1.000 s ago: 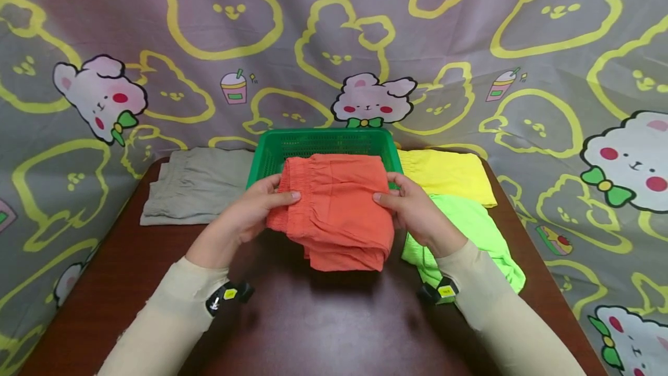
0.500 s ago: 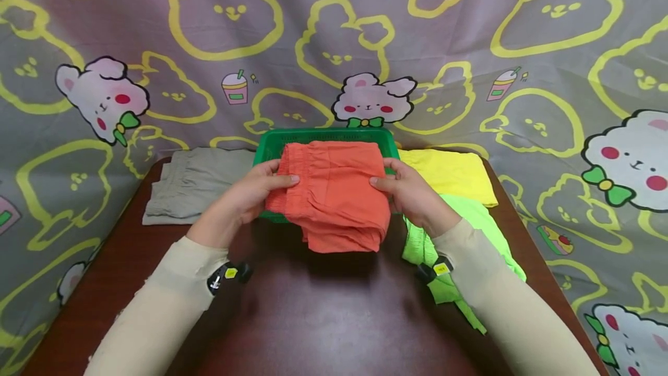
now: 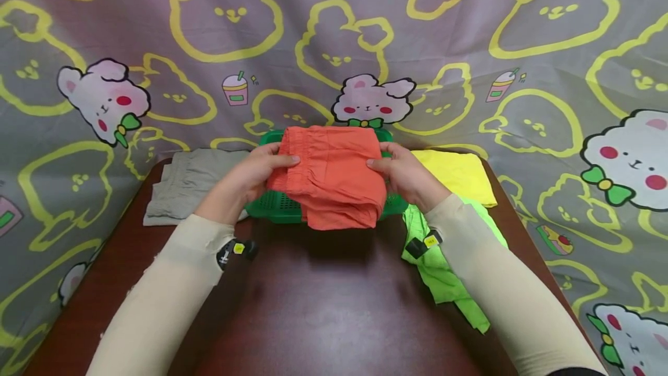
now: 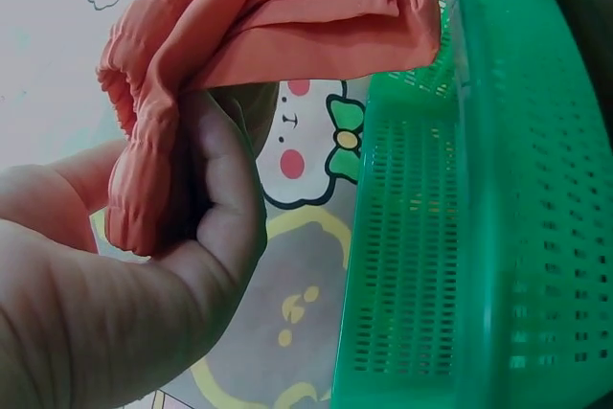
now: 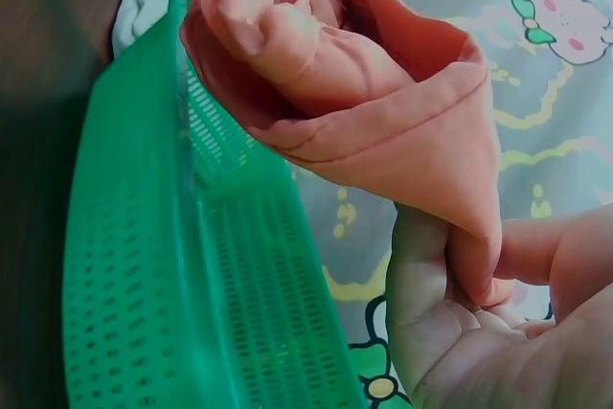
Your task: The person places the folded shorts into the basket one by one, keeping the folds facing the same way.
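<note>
A folded pair of orange shorts (image 3: 339, 173) with an elastic waistband hangs above the green basket (image 3: 276, 205). My left hand (image 3: 256, 170) pinches the waistband end, thumb on top and fingers underneath. At the opposite edge my right hand (image 3: 409, 173) grips the cloth the same way. In the left wrist view the waistband folds down between thumb and curled fingers, beside the perforated basket wall (image 4: 407, 256). The right wrist view shows the shorts' loose folds (image 5: 383, 122) over the basket rim. Most of the basket's inside is hidden by the shorts in the head view.
Folded grey shorts (image 3: 182, 184) lie left of the basket on the brown table (image 3: 323, 306). Yellow folded clothing (image 3: 459, 176) lies to the right. Bright green clothing (image 3: 443, 274) lies rumpled in front of it, partly under my right forearm. A patterned cloth (image 3: 302, 39) hangs behind.
Both hands have carried the orange shorts forward, away from me, from in front of the basket to over it. The basket's front wall now shows below them.
</note>
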Demonstrator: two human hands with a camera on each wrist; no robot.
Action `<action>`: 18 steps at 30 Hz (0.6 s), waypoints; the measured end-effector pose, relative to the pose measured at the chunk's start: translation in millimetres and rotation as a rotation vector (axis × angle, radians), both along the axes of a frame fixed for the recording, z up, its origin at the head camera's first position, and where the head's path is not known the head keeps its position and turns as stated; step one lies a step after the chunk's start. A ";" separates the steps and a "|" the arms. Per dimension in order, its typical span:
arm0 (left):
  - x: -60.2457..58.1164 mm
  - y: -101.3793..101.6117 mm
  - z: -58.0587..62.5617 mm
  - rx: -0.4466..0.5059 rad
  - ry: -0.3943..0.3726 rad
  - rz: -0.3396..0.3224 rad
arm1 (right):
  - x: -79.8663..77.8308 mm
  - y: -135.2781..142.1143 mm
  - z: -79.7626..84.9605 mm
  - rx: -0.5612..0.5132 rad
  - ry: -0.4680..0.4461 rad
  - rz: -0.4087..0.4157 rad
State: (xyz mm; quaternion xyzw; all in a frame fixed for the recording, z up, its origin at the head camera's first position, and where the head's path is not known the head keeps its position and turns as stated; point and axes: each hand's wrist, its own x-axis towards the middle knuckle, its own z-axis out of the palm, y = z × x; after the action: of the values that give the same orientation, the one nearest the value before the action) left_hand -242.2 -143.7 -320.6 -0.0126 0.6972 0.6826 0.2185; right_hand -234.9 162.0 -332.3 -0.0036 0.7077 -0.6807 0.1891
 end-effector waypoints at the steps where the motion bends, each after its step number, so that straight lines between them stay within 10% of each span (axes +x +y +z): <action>1: -2.0 0.3 1.1 -0.002 0.000 0.005 | -3.0 -0.1 0.5 0.002 0.000 -0.003; 18: -33.5 7.2 3.5 0.022 -0.063 0.093 | -40.2 -7.2 0.6 0.062 -0.067 -0.088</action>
State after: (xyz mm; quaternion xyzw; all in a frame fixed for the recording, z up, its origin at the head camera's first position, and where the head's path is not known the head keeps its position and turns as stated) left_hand -275.7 -136.5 -317.1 -0.0639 0.6810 0.6990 0.2085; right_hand -275.1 154.7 -331.7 0.0559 0.7212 -0.6658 0.1827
